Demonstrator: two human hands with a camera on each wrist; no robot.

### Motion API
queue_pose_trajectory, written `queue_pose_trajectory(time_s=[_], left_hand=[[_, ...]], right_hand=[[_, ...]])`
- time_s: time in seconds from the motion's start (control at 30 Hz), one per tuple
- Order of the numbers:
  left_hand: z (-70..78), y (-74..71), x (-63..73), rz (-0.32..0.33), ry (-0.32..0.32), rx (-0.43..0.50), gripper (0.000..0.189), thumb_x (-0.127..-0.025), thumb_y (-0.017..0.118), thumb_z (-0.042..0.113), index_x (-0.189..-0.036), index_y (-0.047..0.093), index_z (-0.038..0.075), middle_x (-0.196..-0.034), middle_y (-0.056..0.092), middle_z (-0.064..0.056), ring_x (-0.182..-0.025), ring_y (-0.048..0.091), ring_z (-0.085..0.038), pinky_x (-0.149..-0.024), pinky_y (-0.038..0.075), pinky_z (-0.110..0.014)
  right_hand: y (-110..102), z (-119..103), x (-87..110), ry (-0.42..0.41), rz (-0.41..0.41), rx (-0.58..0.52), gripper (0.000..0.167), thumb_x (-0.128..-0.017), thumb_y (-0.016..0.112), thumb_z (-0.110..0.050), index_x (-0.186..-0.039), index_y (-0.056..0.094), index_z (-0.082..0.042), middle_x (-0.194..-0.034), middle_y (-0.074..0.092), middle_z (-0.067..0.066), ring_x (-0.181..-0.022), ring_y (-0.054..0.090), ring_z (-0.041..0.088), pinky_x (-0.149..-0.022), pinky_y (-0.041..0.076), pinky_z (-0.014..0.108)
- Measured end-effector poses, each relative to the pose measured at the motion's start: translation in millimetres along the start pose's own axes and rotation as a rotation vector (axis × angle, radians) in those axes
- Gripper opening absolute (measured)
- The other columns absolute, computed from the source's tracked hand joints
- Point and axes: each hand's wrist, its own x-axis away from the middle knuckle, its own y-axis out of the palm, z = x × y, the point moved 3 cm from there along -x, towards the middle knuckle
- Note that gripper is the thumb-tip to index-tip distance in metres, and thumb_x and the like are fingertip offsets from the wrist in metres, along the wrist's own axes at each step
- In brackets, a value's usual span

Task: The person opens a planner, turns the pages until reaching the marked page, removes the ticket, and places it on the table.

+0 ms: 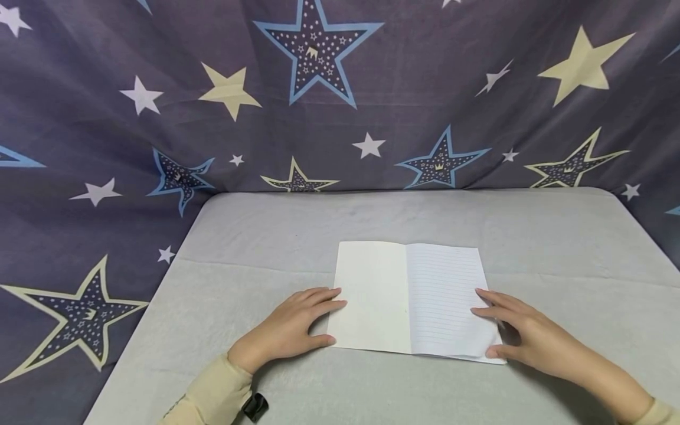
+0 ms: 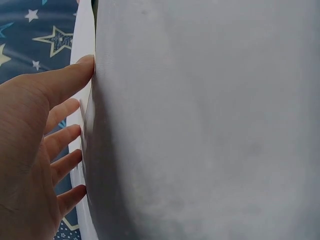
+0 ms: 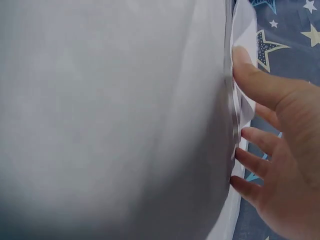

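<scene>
An open notebook lies on the cloth-covered table, with a plain cream page on the left and a lined page on the right. My left hand rests at its left edge, fingertips on the border and thumb by the lower left corner. At the right edge is my right hand, its fingers spread along the side. Its thumb touches the lower right corner, where the lined page curls up a little from the sheets below. The right wrist view shows this lifted page beside the thumb.
A grey plush cloth covers the table, with a crease running across it behind the notebook. A dark curtain printed with stars hangs along the back and sides. Near the left sleeve is a small black object.
</scene>
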Motion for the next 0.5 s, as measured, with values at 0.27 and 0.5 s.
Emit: queue_pose_trajectory(time_s=[0.27, 0.5], left_hand=[[0.0, 0.0, -0.7, 0.000, 0.003, 0.002, 0.065, -0.090, 0.071, 0.043, -0.147, 0.050, 0.021, -0.158, 0.036, 0.000, -0.144, 0.032, -0.027, -0.116, 0.025, -0.051], [-0.3, 0.7, -0.4, 0.000, 0.006, -0.001, 0.064, -0.090, 0.071, 0.043, -0.147, 0.050, 0.022, -0.158, 0.035, 0.000, -0.143, 0.032, -0.027, -0.116, 0.025, -0.051]], right_hand=[[-5, -12, -10.1, 0.251, -0.028, 0.041, 0.073, -0.074, 0.086, -0.039, -0.136, 0.058, -0.014, -0.147, 0.046, 0.019, -0.126, 0.050, 0.043, -0.106, 0.040, 0.045], [-15, -32, -25.9, 0.338, 0.048, -0.046, 0.108, -0.075, 0.087, -0.034, -0.158, 0.021, -0.011, -0.132, 0.059, 0.020, -0.118, 0.055, 0.045, -0.086, 0.045, 0.062]])
